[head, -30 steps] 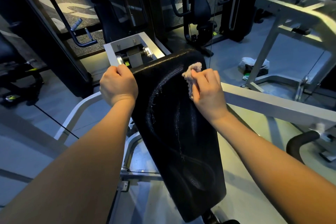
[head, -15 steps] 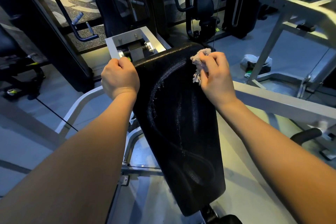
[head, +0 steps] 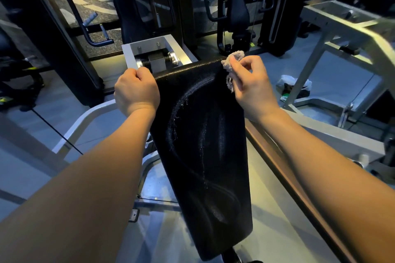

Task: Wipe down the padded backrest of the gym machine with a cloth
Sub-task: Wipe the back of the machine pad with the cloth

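The black padded backrest [head: 205,151] runs from the middle of the view down toward me, its surface streaked with curved wet wipe marks. My left hand [head: 136,92] is closed over the pad's upper left corner. My right hand [head: 251,89] holds a small crumpled pale cloth [head: 233,60] at the pad's upper right corner, the cloth touching the top edge. Part of the cloth hangs down under my fingers.
A grey metal bracket with a pivot [head: 156,57] sits just behind the pad's top. Grey frame bars [head: 333,132] run along the right and a curved bar [head: 85,121] on the left. Other gym machines [head: 235,6] stand behind. A bag [head: 292,85] lies on the floor at right.
My right hand has slid the cloth up the pad's right side to its top right corner. My left hand has kept its grip on the top left corner.
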